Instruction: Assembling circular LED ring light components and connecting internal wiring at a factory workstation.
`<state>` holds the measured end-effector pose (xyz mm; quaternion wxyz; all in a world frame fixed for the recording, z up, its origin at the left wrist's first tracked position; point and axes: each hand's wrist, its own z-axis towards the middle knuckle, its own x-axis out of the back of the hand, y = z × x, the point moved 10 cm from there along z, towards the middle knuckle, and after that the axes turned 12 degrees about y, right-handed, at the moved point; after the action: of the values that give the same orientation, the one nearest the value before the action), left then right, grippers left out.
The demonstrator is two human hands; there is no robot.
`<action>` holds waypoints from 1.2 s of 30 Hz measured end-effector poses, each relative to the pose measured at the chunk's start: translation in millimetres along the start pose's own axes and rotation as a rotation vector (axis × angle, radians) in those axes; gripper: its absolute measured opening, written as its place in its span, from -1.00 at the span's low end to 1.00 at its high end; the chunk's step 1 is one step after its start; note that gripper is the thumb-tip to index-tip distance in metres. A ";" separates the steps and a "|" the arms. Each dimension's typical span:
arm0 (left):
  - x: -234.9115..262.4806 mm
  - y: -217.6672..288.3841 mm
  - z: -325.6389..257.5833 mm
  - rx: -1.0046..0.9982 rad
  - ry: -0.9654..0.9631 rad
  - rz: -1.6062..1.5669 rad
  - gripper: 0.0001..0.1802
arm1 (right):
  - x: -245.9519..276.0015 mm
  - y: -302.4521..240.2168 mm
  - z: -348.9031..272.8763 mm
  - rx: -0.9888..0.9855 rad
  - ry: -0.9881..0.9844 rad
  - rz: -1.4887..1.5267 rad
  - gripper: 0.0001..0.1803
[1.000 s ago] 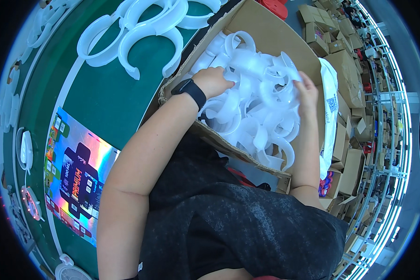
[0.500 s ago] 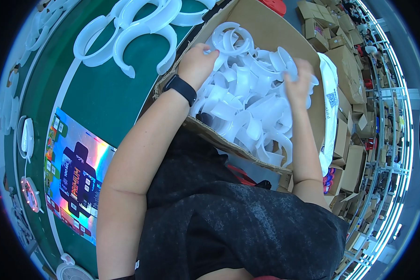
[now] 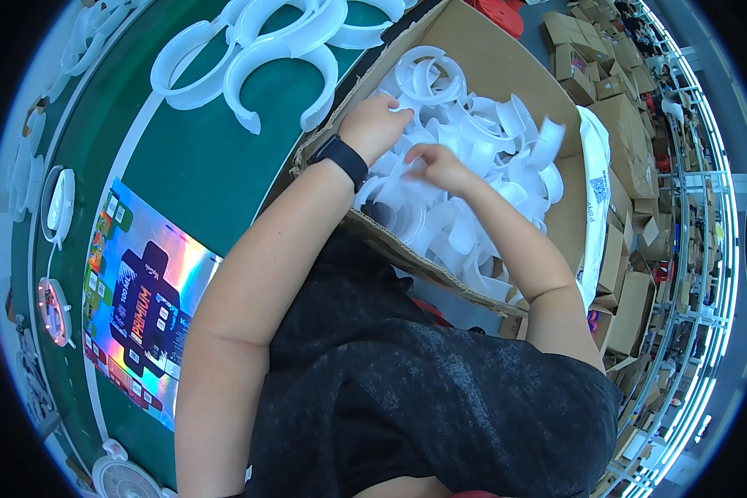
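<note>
An open cardboard box [image 3: 473,58] holds a heap of several white curved plastic ring pieces [image 3: 481,133]. My left hand [image 3: 373,124], with a black watch on the wrist, rests on the pile near the box's left wall, fingers curled over white pieces. My right hand [image 3: 440,166] lies close beside it in the middle of the pile, fingers bent among the pieces. What either hand actually grips is hidden by the fingers.
Several white C-shaped pieces [image 3: 266,50] lie on the green table [image 3: 191,166] to the left of the box. A shiny flat printed carton sheet [image 3: 141,299] lies nearer me. Small round devices [image 3: 58,207] sit at the table's left edge. Stacked cardboard boxes [image 3: 622,249] fill the floor on the right.
My right hand has moved left from the box's right side to the middle of the pile, close to my left hand. The left hand has shifted slightly further into the box.
</note>
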<state>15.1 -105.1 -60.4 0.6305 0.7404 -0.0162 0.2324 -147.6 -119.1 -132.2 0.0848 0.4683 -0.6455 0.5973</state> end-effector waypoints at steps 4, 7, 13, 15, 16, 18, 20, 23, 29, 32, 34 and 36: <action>-10.7 0.6 2.3 -0.019 -0.081 0.075 -0.43 | 100.3 40.6 -6.0 -0.225 0.506 0.593 -0.87; -11.6 12.5 6.8 -0.029 -0.116 0.109 -0.37 | 168.8 37.4 -28.8 -0.197 0.663 0.886 -0.74; -33.5 28.0 -12.0 -0.196 -0.357 -0.026 0.07 | 229.9 21.6 -54.2 -0.056 0.663 1.083 -0.62; -50.0 46.8 -27.2 -0.370 -0.414 0.034 0.09 | 237.8 28.8 -66.1 -0.029 0.659 1.019 -0.58; -61.8 51.0 -25.4 -0.461 -0.421 -0.033 0.07 | 238.9 27.1 -69.3 0.002 0.622 1.026 -0.58; -70.5 50.1 -30.7 -0.564 -0.313 0.301 -0.10 | 232.5 26.0 -83.8 0.057 0.677 1.058 -0.63; -72.8 40.3 -29.1 -0.573 -0.320 0.272 -0.30 | 222.8 8.7 -84.2 0.115 0.743 1.014 -0.69; -62.3 50.1 -34.9 -0.578 -0.358 0.072 -0.45 | 224.4 -12.3 -82.9 0.159 0.798 0.623 -0.75; -13.4 63.8 -13.1 -0.252 -0.116 -0.821 -0.62 | 157.4 30.5 -64.7 -0.077 0.107 -0.075 -0.78; -23.5 51.8 2.2 -0.528 0.062 -0.084 -0.65 | 179.9 36.4 -66.0 -0.117 0.294 -0.054 -0.77; -37.7 42.7 -20.4 -0.588 0.166 0.354 -0.67 | 239.1 4.1 -85.2 0.028 0.798 -0.459 -0.73; -39.0 37.4 -30.0 -0.590 0.269 0.491 -0.67 | 236.3 -2.4 -86.1 -0.075 0.774 -0.580 -0.62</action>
<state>-41.2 -95.0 -37.0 0.7382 0.4650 -0.1759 0.4560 -313.9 -164.4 50.9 0.4987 0.3690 -0.4305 0.6556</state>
